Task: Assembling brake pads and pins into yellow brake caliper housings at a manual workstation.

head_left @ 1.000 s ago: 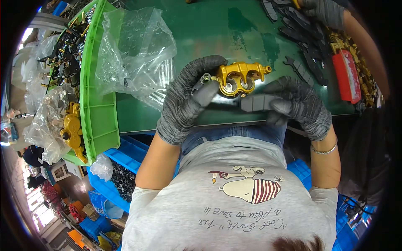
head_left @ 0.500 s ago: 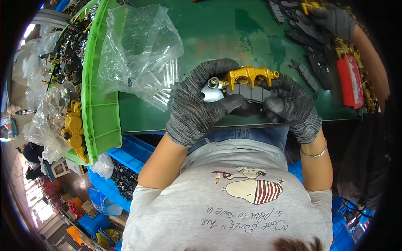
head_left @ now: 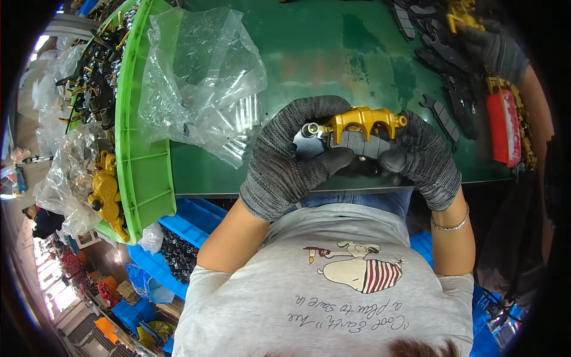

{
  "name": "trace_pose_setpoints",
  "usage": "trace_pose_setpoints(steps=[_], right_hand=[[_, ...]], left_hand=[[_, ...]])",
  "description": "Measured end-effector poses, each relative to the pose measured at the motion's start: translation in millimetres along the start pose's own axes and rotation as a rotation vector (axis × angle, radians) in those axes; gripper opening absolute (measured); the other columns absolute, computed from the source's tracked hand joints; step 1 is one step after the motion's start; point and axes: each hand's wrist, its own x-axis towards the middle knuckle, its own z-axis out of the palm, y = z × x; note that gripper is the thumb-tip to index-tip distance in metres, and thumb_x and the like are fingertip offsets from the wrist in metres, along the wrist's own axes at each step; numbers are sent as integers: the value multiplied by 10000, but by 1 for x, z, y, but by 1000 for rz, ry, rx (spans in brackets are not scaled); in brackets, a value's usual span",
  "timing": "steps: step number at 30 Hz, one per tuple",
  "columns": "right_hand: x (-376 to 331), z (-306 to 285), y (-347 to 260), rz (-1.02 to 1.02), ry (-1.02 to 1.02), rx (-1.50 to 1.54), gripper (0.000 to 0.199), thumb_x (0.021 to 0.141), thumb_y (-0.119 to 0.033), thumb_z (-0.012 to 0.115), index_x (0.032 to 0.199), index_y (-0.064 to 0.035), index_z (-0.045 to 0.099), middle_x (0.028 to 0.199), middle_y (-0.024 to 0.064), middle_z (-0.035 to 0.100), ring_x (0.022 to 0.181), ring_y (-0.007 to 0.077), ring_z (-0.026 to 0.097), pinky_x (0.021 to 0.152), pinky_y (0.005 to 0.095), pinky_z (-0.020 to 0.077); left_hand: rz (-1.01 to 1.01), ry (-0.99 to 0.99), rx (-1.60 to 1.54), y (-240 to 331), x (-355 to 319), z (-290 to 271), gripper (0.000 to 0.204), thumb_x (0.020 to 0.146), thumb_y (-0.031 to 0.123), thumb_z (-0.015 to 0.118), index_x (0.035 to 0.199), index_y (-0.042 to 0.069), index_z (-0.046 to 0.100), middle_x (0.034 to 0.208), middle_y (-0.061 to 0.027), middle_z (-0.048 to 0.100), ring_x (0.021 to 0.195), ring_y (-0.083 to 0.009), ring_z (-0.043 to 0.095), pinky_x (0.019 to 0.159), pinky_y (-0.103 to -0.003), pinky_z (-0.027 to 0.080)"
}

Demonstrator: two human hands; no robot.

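Note:
Between my gloved hands, over the near edge of the green table (head_left: 309, 65), is a yellow brake caliper (head_left: 366, 121). A dark grey brake pad (head_left: 355, 143) sits under its arched fingers. My left hand (head_left: 276, 169) is closed round the caliper's left end, thumb against the pad's lower side, beside a shiny rounded metal plate (head_left: 308, 146) and a bolt end. My right hand (head_left: 431, 160) grips the right end, with its thumb near the pad's lower right corner. The fingers behind the caliper are hidden.
A clear plastic bag (head_left: 178, 71) with metal pins lies left, next to a green bin (head_left: 146, 166) of hardware. Brake pads (head_left: 440, 119) and a red box (head_left: 504, 128) are right. A co-worker's gloved hand (head_left: 499, 56) holds a yellow part (head_left: 464, 18). Blue crates (head_left: 157, 271) stand below.
The view has shifted slightly, so the table and things sit lower. Both hands keep their grip on the caliper. The co-worker's hand and yellow part have moved a little right and nearer.

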Motion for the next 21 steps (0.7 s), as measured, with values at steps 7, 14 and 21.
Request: trace_pose_setpoints(steps=[7,14,21], right_hand=[[-4,9,-19,189,34,-62,530,662,-29,791,1106,-2,502,865,103,638,719,140,642,581,222,535],[0,13,-14,-54,148,-349,463,664,-53,785,1043,-44,520,736,61,635,628,89,610,517,214,485],[-4,-8,3,-541,346,-644,353,696,-151,773,974,-46,583,785,65,620,702,128,616,597,274,492]], left_hand=[[-48,35,-68,-1,-1,3,477,657,4,762,1102,25,591,1082,-104,624,1006,-183,586,860,-299,483],[-31,35,45,5,3,3,450,674,-10,737,1096,34,586,1075,-93,621,989,-183,584,881,-304,471],[17,94,50,0,2,3,446,682,-4,725,1103,43,583,1093,-83,616,1003,-180,581,894,-309,459]])
